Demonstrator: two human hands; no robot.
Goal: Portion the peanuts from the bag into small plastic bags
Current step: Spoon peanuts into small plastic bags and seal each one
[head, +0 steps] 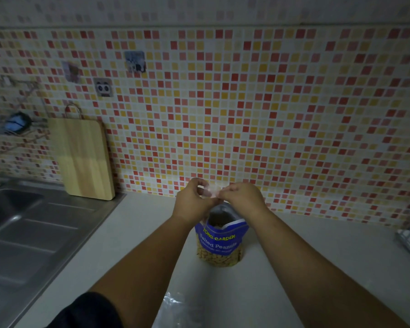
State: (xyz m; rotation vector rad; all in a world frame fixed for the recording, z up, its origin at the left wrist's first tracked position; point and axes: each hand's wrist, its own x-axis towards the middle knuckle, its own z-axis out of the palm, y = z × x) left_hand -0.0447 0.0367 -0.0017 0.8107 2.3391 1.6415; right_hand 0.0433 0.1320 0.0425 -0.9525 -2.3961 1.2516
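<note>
Tip: gently rub open the small clear plastic bag (210, 192) at 12 o'clock. My left hand (191, 200) and right hand (242, 197) pinch it.

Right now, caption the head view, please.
Above the opened peanut bag, left hand and right hand pinch a small plastic bag.

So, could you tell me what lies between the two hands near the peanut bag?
In the head view, a small clear plastic bag spans the gap between the left hand and right hand, pinched by both, close to the open salted peanuts bag.
</note>
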